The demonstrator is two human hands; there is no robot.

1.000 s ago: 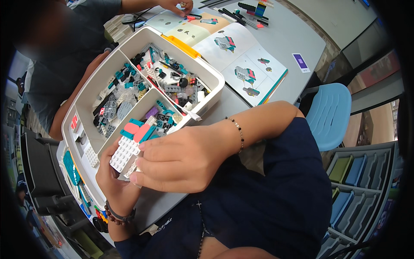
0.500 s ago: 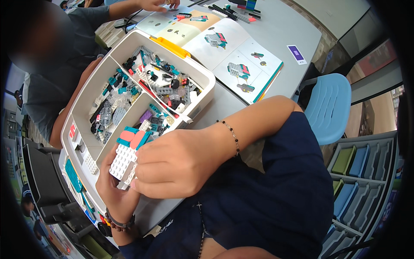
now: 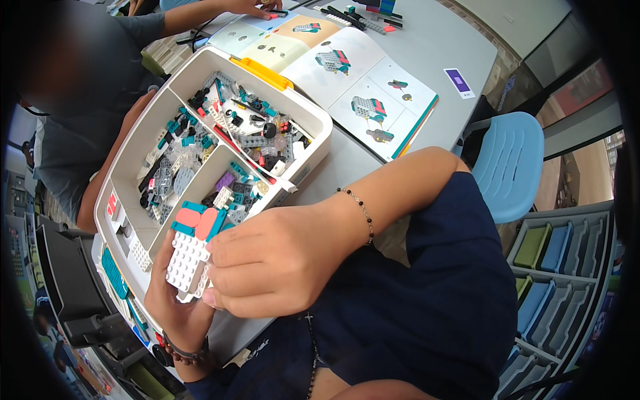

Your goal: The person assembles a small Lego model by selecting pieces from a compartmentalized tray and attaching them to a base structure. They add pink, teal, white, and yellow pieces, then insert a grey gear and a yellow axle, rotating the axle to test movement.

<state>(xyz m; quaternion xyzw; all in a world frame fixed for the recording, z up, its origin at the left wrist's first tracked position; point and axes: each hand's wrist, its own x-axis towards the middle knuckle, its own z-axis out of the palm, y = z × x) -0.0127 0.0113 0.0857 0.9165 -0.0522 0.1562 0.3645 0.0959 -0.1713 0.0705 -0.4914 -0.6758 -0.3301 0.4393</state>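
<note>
A toy brick model (image 3: 187, 259), white and studded with teal and coral pieces at its far end, is held between my two hands over the near edge of the bin. My left hand (image 3: 175, 310) cups it from the left and below, fingers closed round it. From the right, my right hand (image 3: 267, 260) lies across it with curled fingers, the thumb and fingertips against its right side; part of the model is hidden beneath. Below the model sits the white sorting bin (image 3: 313, 127), its compartments full of loose bricks (image 3: 180, 157) in teal, grey, black and white.
An open instruction booklet (image 3: 353, 80) lies beyond the bin. A co-worker's hand (image 3: 257, 8) is at its far edge, and the co-worker sits at the left. Black beams (image 3: 343, 17) lie on the table. A blue chair (image 3: 510, 163) and tray shelves (image 3: 553, 280) stand at right.
My right hand has slid slightly down and right along the model, uncovering more of its coral and teal end. The co-worker's far hand has shifted slightly.
</note>
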